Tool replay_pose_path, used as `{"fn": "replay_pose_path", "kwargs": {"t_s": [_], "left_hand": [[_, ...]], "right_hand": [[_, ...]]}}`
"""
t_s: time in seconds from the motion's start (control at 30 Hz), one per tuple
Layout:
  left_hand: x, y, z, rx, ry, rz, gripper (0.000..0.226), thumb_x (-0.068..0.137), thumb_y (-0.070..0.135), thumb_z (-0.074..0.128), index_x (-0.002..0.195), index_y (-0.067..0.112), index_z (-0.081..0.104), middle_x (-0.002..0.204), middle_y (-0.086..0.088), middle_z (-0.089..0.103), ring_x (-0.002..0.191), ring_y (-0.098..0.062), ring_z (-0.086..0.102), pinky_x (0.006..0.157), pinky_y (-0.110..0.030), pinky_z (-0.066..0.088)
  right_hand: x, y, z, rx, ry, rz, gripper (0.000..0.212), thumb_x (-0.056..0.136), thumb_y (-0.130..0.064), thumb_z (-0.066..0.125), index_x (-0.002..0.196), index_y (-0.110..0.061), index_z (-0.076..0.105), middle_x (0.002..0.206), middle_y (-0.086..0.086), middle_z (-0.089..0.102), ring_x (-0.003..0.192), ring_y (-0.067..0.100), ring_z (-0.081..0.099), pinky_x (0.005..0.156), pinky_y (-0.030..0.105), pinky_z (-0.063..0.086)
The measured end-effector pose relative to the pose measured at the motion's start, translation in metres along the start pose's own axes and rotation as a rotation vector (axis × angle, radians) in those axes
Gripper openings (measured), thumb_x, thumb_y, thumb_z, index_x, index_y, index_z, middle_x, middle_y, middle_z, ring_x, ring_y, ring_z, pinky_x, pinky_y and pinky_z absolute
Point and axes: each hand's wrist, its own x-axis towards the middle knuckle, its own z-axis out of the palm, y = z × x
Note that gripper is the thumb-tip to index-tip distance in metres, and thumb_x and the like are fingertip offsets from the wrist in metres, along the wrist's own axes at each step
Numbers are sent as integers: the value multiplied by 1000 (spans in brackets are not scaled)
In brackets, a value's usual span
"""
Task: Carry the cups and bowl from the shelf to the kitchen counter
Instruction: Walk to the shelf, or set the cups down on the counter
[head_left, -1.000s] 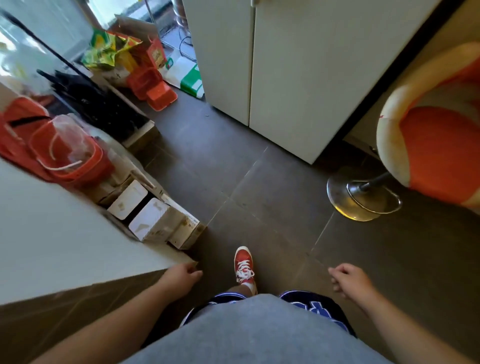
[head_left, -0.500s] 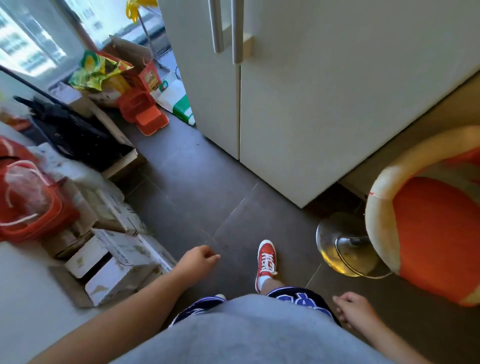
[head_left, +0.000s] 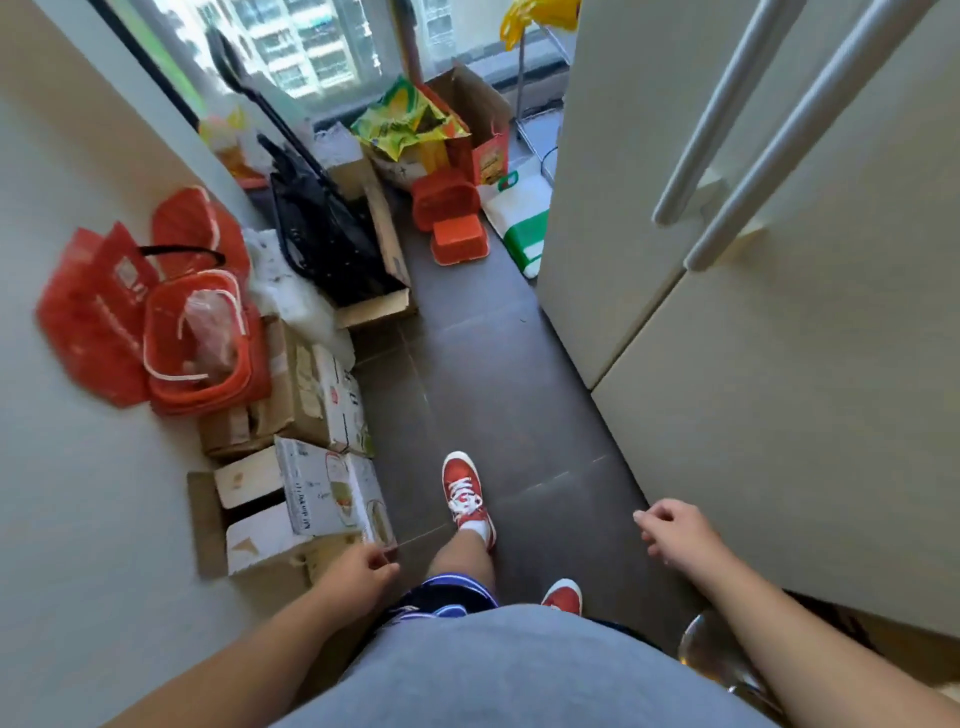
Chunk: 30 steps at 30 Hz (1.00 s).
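Note:
No cups, bowl or shelf are in view. My left hand (head_left: 358, 571) hangs low at the left with fingers loosely curled and nothing in it. My right hand (head_left: 675, 530) hangs at the right beside the cream cabinet, fingers also loosely curled and empty. Between them I see my grey shirt, dark shorts and red sneakers (head_left: 467, 493) on the dark tiled floor.
A white counter surface (head_left: 78, 493) runs along the left. Cardboard boxes (head_left: 311, 499), a red basket (head_left: 197, 338) and red bags line its side. A tall cream cabinet with long handles (head_left: 753, 312) stands on the right. More boxes and bags sit by the window ahead. A stool base (head_left: 711, 654) is at bottom right.
I have walked forward along the narrow floor strip. The view tilted up toward the window, the orange stool slid out of view, and both hands stayed empty.

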Motion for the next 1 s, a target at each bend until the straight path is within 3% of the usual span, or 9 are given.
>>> {"fn": "replay_pose_path", "kwargs": {"t_s": [0.17,0.33,0.5,0.67,0.77,0.87,1.0], "left_hand": [[47,-14,-53,-121,9,-86,10,93,35,60,85,30,63,106,2,67,94,-14,61,88,-34,52],[99,-5,-132,-104,15,-111,16,93,36,59,95,22,66,97,-1,71,86,-16,67,80,-37,58],[141,56,-212,-118,67,-28,17,94,37,59,96,22,67,90,1,69,83,-13,66,78,-34,58],[190,138,-268,-142,88,66,21,94,38,58,107,23,65,97,6,65,91,-11,64,76,-27,55],[225,182,-299,-86,92,107,22,94,42,57,107,26,64,100,4,68,92,-11,64,82,-33,57],[258,212,-331,-81,74,92,24,93,43,57,105,25,65,94,6,69,86,-9,65,77,-31,57],[290,231,-374,-57,77,19,23,92,43,59,104,25,66,93,8,68,84,-8,64,72,-28,56]], "right_hand": [[61,-107,14,-88,-23,-105,23,86,-21,66,68,-8,61,62,8,65,49,20,57,52,26,42],[99,-171,18,-113,-13,-68,26,87,-17,67,65,-8,57,59,11,61,43,19,55,49,23,38],[126,-200,5,-111,-26,31,30,89,-15,65,63,-9,51,56,14,56,43,19,47,49,27,32],[158,-224,-7,-87,-4,148,32,89,-12,65,61,-9,49,49,7,55,34,16,44,41,18,29],[185,-247,-14,-93,-7,191,31,88,-12,65,62,-9,49,50,9,56,36,17,46,41,18,30],[215,-286,-23,-81,-4,195,32,86,-13,68,59,-8,51,55,12,58,42,19,49,33,15,32],[259,-359,-35,-93,-41,152,31,86,-18,66,59,-11,52,52,7,58,43,20,51,40,19,34]]}}
